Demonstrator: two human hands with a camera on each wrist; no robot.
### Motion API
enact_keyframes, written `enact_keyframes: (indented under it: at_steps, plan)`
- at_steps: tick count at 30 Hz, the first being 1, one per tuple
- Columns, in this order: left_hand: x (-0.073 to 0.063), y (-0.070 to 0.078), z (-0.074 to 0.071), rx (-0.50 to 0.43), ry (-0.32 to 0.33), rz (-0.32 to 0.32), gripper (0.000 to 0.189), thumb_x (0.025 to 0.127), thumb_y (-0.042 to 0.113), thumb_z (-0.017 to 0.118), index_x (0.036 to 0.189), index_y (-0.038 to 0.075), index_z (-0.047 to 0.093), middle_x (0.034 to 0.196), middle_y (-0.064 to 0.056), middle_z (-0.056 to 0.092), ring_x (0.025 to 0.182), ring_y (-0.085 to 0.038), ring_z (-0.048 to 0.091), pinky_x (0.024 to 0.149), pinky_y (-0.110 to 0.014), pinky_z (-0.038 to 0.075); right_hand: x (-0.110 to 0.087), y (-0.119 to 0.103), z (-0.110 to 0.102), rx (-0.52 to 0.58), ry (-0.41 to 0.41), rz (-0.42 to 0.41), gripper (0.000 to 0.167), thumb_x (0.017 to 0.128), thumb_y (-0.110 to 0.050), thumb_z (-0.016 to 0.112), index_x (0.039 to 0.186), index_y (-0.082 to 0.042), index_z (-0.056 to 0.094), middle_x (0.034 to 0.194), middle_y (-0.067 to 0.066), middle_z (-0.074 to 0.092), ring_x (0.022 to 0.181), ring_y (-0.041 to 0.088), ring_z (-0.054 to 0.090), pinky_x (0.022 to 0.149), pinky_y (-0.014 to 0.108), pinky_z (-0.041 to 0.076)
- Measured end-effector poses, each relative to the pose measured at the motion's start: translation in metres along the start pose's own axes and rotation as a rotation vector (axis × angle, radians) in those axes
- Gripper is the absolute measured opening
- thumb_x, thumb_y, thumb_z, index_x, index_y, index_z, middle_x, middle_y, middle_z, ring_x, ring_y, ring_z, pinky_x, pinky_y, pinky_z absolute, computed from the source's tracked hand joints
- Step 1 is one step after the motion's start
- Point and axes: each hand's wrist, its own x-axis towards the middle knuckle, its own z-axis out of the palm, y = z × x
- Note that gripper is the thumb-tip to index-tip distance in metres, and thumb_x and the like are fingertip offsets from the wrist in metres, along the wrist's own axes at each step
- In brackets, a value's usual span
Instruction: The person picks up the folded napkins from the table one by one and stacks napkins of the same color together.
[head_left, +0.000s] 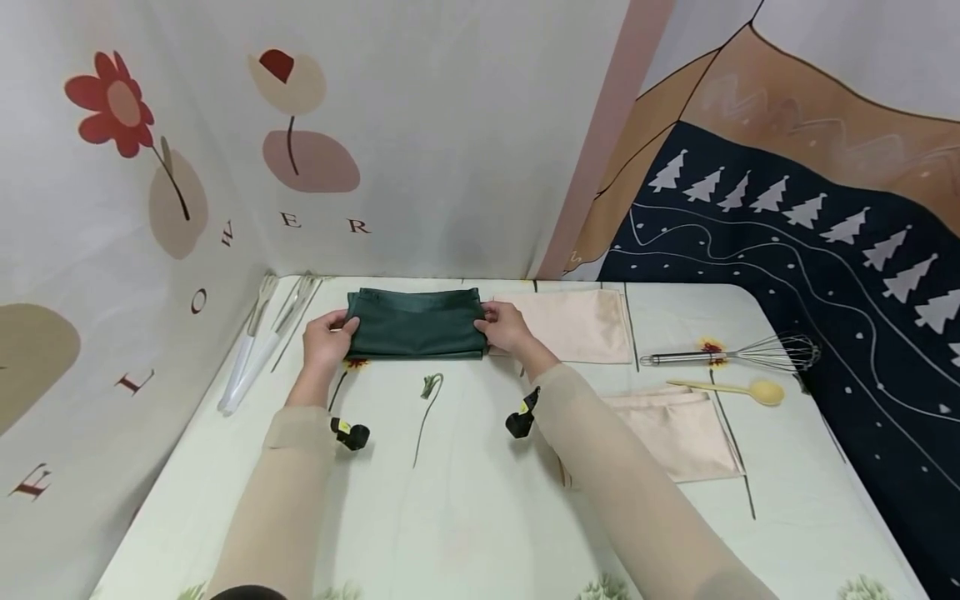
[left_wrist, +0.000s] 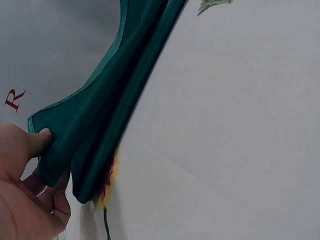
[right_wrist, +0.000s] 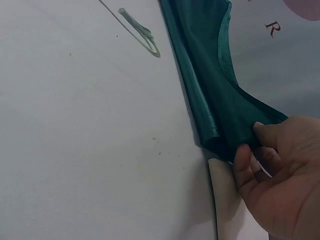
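Note:
A folded dark green cloth (head_left: 417, 327) lies at the back of the table, held by a hand at each end. My left hand (head_left: 327, 342) pinches its left end; in the left wrist view the thumb presses on the cloth (left_wrist: 95, 115) with fingers behind it. On the other end, my right hand (head_left: 512, 327) pinches the right edge between thumb and fingers. In the right wrist view the cloth's upper layer (right_wrist: 220, 85) is lifted in a sagging curve over the folded layers below.
Folded beige cloths lie to the right, one at the back (head_left: 577, 327) and one nearer (head_left: 682, 433). A whisk (head_left: 735, 354) and a yellow spoon (head_left: 750, 390) rest at the right. Forks (head_left: 262, 300) and other long utensils (head_left: 273, 342) lie back left. Printed curtains stand behind the table.

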Motion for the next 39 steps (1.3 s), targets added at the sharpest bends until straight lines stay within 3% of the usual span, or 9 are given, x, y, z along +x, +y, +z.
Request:
enact_keyframes:
  at_steps: [8,12,16,21,25,33,39]
  plan:
    - [0.001,-0.008,0.002,0.022,0.033,-0.042,0.042,0.106,0.027,0.055,0.14,0.003,0.059,0.13,-0.019,0.059,0.118,-0.033,0.055,0.095,-0.043,0.049,-0.002,-0.001,-0.001,-0.051,0.007,-0.016,0.043,0.101,-0.024,0.065,0.14,-0.006,0.057,0.123,0.014,0.063,0.09,0.025,0.068,0.079,0.035,0.057]
    - [-0.001,-0.008,0.0,0.007,0.052,-0.069,0.042,0.105,0.026,0.056,0.141,0.005,0.058,0.132,-0.019,0.058,0.121,-0.034,0.056,0.095,-0.043,0.05,-0.004,0.001,-0.005,-0.095,0.072,-0.035,0.035,0.101,-0.028,0.065,0.128,-0.007,0.064,0.109,0.009,0.065,0.089,0.021,0.062,0.078,0.033,0.053]
    - [-0.006,-0.009,-0.001,0.022,0.052,-0.061,0.043,0.106,0.027,0.054,0.143,0.005,0.055,0.138,-0.021,0.055,0.126,-0.036,0.054,0.097,-0.047,0.049,-0.01,0.006,-0.011,-0.086,0.117,-0.056,0.031,0.102,-0.03,0.063,0.125,-0.009,0.066,0.105,0.007,0.065,0.092,0.02,0.059,0.076,0.032,0.05]
    - [-0.017,-0.008,0.0,0.076,0.105,0.03,0.042,0.105,0.025,0.054,0.141,0.003,0.056,0.145,-0.024,0.045,0.136,-0.041,0.041,0.11,-0.053,0.038,-0.021,0.013,-0.021,-0.044,0.127,-0.08,0.031,0.102,-0.029,0.063,0.125,-0.008,0.066,0.108,0.008,0.066,0.091,0.02,0.063,0.073,0.03,0.053]
    - [-0.029,0.004,0.007,0.074,0.145,0.136,0.038,0.104,0.022,0.057,0.137,0.003,0.058,0.147,-0.022,0.04,0.14,-0.042,0.033,0.115,-0.056,0.03,-0.034,0.019,-0.032,-0.007,0.147,-0.076,0.033,0.101,-0.027,0.064,0.127,-0.006,0.066,0.105,0.009,0.065,0.09,0.02,0.062,0.073,0.029,0.053]
    - [-0.062,0.035,0.026,0.048,0.092,0.306,0.04,0.104,0.022,0.057,0.139,0.003,0.055,0.149,-0.02,0.04,0.143,-0.04,0.03,0.115,-0.058,0.028,-0.062,0.028,-0.054,-0.013,0.162,-0.129,0.037,0.1,-0.023,0.065,0.129,-0.001,0.064,0.106,0.011,0.068,0.096,0.023,0.064,0.08,0.031,0.053]
    - [-0.085,0.044,0.039,0.071,0.007,0.358,0.042,0.104,0.022,0.059,0.142,0.004,0.052,0.145,-0.018,0.047,0.138,-0.037,0.039,0.113,-0.055,0.033,-0.082,0.038,-0.07,-0.028,0.174,-0.175,0.038,0.101,-0.022,0.065,0.131,0.001,0.063,0.111,0.013,0.07,0.101,0.026,0.065,0.082,0.032,0.054]
